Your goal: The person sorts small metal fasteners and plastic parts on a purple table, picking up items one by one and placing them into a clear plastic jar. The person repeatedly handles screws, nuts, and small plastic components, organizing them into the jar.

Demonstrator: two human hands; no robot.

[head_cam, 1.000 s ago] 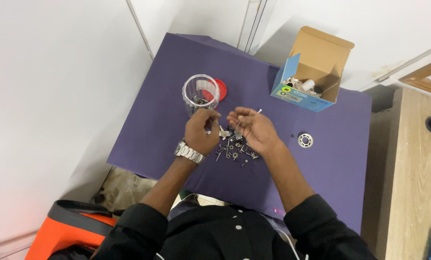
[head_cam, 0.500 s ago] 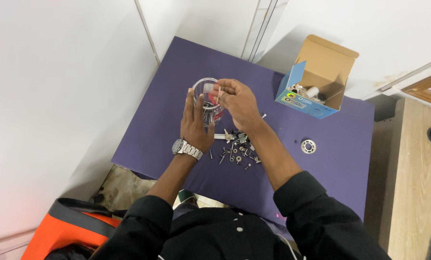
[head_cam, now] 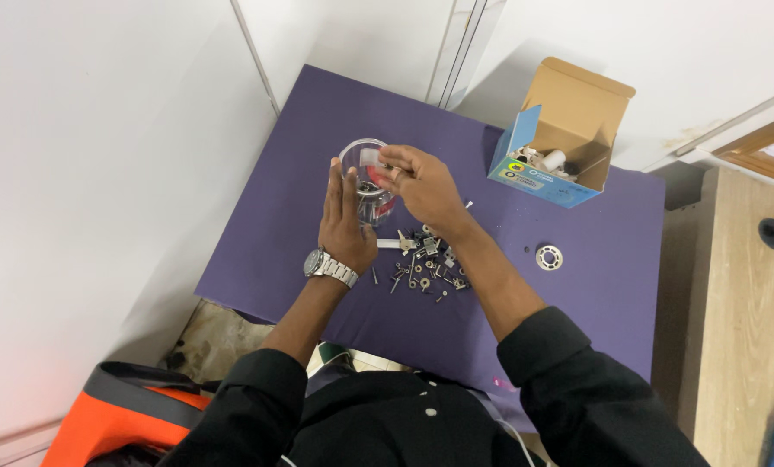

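Head view shows a purple surface (head_cam: 525, 337) seen from above, with both hands working at its centre. The left hand (head_cam: 345, 216) is wrapped around the near side of a clear glass jar (head_cam: 365, 169), fingers extended up along the wall, gripping it upright just left of centre frame. The right hand (head_cam: 426, 186) is positioned over the jar mouth with fingertips pinched together; what they hold is too small to make out.

Change from one second ago: both hands were then low over the pile of small metal parts (head_cam: 426, 268), and the jar stood free behind them. Half a second ago the left hand was at the jar and the right hand was rising toward it. Now the right hand is directly at the rim. Judged from this sequence, a part is being transferred from the pile into the jar, and most of the pile remains on the surface.

A round bearing (head_cam: 549, 257) lies apart to the right of the pile. An open cardboard box (head_cam: 569, 121) stands at the upper right. A wristwatch (head_cam: 328, 266) is on the left wrist.
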